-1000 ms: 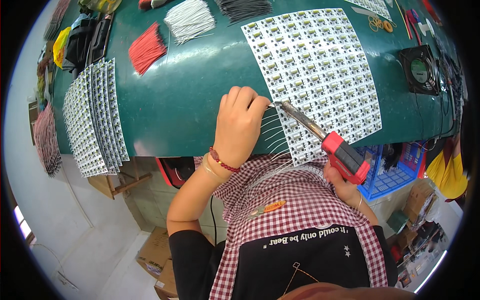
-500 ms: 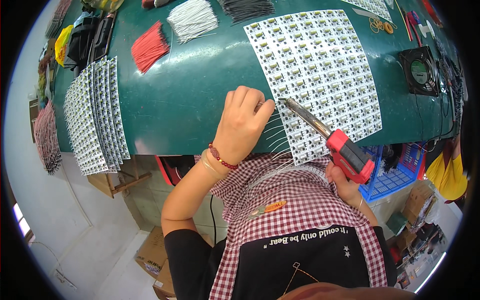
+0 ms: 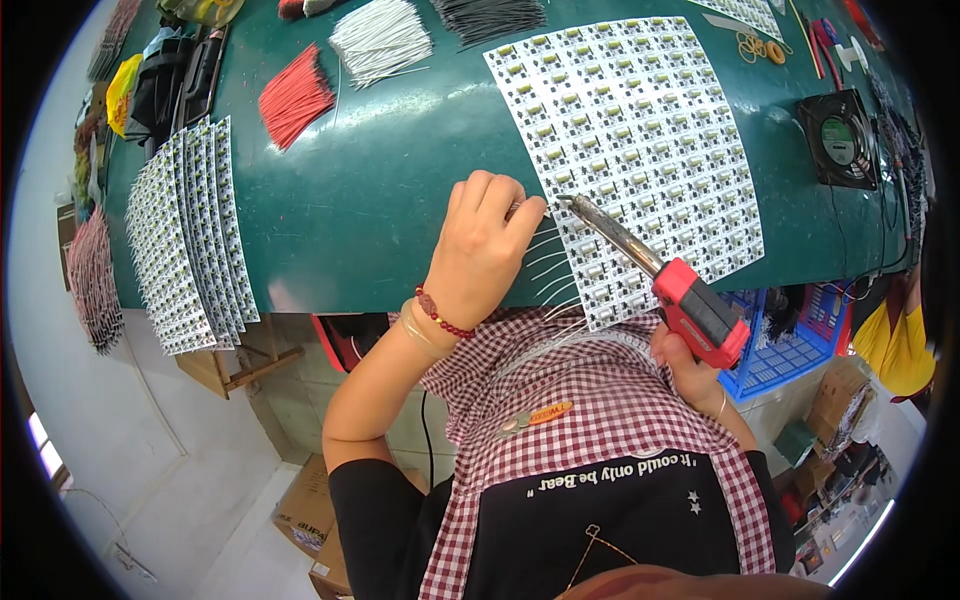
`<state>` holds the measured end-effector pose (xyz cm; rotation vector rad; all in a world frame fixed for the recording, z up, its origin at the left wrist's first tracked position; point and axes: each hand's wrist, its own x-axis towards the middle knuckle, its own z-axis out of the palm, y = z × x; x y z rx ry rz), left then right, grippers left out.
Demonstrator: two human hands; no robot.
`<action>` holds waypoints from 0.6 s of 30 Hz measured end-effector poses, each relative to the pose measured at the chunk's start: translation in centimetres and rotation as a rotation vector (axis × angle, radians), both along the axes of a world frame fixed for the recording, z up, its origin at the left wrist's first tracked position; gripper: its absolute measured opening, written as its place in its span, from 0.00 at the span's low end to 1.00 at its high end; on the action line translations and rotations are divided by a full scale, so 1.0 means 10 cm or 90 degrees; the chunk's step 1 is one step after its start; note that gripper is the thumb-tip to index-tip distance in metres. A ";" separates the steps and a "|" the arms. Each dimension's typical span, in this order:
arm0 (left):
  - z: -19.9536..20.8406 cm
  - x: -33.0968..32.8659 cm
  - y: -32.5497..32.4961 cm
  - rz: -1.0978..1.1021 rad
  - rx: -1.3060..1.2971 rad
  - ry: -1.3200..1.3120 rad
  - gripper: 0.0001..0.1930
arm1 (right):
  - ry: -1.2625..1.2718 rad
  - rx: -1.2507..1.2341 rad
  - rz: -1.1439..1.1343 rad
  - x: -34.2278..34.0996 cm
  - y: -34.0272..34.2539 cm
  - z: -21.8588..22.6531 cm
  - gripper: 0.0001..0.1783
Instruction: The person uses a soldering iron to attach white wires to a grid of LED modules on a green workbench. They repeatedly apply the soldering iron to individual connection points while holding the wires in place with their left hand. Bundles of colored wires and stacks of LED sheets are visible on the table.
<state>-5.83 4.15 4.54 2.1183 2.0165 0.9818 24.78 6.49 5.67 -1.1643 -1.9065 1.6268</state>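
The left hand (image 3: 485,228), fingers curled narrow, whether on a wire I could not tell, had edged back beside the white wires (image 3: 548,256); the circuit sheet (image 3: 640,150) lay on the worktop (image 3: 370,220), and the soldering iron (image 3: 688,298), held in the right hand (image 3: 690,373), had eased rightward, seemingly pausing work at the sheet's edge

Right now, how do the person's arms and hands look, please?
The left hand, ungloved, has a dark red beaded bracelet and a pale plain bangle at its wrist; the right hand, also ungloved, has a thin pale bracelet. The left sleeve is short and black.
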 end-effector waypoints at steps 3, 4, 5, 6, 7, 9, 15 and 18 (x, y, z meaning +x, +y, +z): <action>0.01 0.00 0.00 -0.001 -0.002 -0.001 0.09 | -0.009 0.018 0.007 0.01 0.01 -0.01 0.18; 0.01 0.00 0.00 0.000 -0.002 -0.001 0.09 | -0.012 0.022 0.012 0.01 0.01 -0.02 0.18; 0.01 0.00 0.00 0.000 -0.002 -0.001 0.09 | -0.013 0.017 0.017 0.04 0.00 -0.03 0.19; 0.01 0.00 0.00 0.003 -0.001 0.001 0.09 | -0.006 0.006 0.010 0.04 0.00 -0.03 0.19; 0.01 0.00 0.00 0.003 -0.001 0.003 0.09 | 0.002 -0.005 0.002 0.03 -0.01 -0.02 0.21; 0.01 0.00 0.01 0.007 0.005 0.019 0.09 | 0.036 -0.043 -0.039 -0.04 -0.01 0.06 0.25; 0.10 -0.02 0.06 0.065 0.059 0.044 0.09 | 0.123 -0.133 -0.062 -0.10 0.10 0.13 0.31; 0.11 0.00 0.08 0.089 0.026 0.022 0.07 | 0.166 -0.161 -0.065 -0.19 0.14 0.17 0.31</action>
